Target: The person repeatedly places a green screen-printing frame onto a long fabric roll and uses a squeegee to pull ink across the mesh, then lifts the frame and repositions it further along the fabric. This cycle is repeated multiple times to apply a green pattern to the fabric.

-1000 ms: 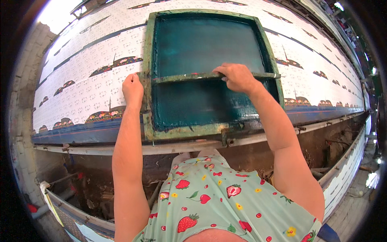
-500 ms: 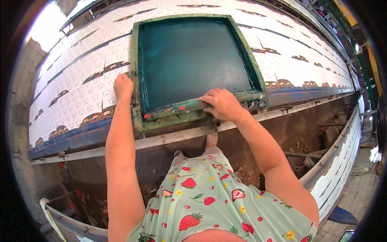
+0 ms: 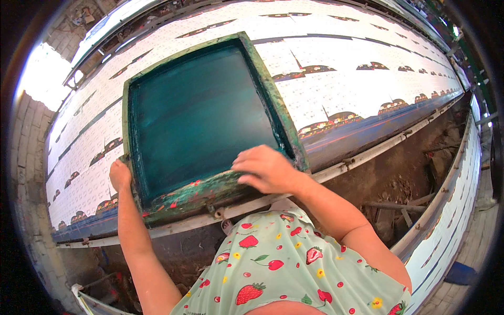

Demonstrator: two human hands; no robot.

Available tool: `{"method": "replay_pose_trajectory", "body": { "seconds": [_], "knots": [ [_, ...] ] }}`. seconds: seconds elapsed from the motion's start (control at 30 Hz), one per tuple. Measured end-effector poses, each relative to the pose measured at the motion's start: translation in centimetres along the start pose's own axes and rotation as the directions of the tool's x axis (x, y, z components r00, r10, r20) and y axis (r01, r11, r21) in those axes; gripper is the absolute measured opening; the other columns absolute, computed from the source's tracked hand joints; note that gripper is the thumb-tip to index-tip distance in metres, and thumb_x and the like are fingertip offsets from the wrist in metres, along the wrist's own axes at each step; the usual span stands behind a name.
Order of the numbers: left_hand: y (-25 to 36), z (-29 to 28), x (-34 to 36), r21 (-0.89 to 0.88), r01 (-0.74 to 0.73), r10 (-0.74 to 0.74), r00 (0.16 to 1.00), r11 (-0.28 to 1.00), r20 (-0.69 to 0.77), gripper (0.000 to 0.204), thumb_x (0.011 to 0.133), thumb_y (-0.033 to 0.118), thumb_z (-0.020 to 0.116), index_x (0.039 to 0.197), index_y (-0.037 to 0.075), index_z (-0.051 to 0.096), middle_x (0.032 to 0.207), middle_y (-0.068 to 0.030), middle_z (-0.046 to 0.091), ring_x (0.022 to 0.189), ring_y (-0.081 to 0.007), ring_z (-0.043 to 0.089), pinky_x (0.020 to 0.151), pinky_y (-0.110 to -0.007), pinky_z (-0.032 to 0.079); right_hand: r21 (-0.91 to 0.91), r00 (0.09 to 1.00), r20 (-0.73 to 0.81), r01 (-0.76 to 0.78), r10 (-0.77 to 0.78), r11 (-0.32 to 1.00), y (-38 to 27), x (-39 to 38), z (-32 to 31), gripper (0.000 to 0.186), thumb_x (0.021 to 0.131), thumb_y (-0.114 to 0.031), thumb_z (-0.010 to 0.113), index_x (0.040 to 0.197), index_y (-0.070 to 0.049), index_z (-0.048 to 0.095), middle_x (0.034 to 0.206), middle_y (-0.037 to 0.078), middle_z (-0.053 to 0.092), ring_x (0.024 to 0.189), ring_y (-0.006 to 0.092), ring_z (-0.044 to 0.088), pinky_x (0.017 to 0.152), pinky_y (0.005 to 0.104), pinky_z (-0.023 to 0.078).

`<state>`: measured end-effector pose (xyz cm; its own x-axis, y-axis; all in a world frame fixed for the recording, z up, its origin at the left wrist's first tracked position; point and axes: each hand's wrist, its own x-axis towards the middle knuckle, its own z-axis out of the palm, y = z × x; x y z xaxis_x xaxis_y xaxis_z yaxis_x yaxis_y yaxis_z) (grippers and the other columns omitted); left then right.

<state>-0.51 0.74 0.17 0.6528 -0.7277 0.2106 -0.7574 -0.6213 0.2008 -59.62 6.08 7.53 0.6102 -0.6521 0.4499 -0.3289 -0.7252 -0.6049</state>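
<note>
From where I stand, the square green frame [image 3: 279, 97] lies askew on the long pale patterned sheet [image 3: 336, 86], right at the near edge of the table, its dark teal screen [image 3: 199, 121] glossy with what looks like wet colour. The left hand [image 3: 121, 176] is closed at the frame's left rim, seemingly gripping it, though its fingertips are hidden from me. The right hand [image 3: 269, 169] sits over the near side, fingers and thumb around the upper edge of the red-flecked bar [image 3: 184, 195] lying along there; whether they pinch it tightly or only loosely I cannot tell. My worry is slippage: that bar seems to lean against the near rim, and if the right hand's hold is slack it could slide back onto the screen and leave a streak. The two hands also hold quite different spots, so an uneven pull could twist the frame and smear anything damp beneath it. A metal fitting [image 3: 218, 213] on the near side sits close to the white rail [image 3: 354, 165] and might snag there. And the strawberry-print top [image 3: 262, 257] is near enough to the smeared rim that one careless lean could stain it.
</note>
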Motion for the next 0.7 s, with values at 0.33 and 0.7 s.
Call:
{"method": "replay_pose_trajectory", "body": {
  "seconds": [0.33,0.7],
  "knots": [
    [1.8,-1.4,-0.6,0.113,0.134,-0.138,0.990,0.985,0.031,0.070,0.118,0.046,0.035,0.119,-0.007,0.079,0.127,-0.0347,0.076,0.120,-0.0539,0.072,0.106,-0.063,0.054,0.012,0.898,-0.328,-0.305,0.292,0.952,14.4,-3.0,-6.4,0.061,0.108,-0.031,0.071,0.162,-0.006,0.057,0.164,0.021,0.053,0.151,0.0376,0.052,0.125,0.0487,0.044],
    [-4.2,2.2,0.9,-0.342,0.179,-0.135,0.979,0.922,0.150,0.076,0.118,0.060,0.045,0.113,-0.007,0.081,0.095,-0.0228,0.078,0.087,-0.0350,0.070,0.086,-0.050,0.052,0.801,0.607,-0.363,-0.184,0.706,0.570,17.4,-4.3,-3.9,0.058,0.118,-0.032,0.059,0.159,0.007,0.054,0.156,0.021,0.064,0.148,0.0346,0.060,0.127,0.0468,0.045]
  ]
}}
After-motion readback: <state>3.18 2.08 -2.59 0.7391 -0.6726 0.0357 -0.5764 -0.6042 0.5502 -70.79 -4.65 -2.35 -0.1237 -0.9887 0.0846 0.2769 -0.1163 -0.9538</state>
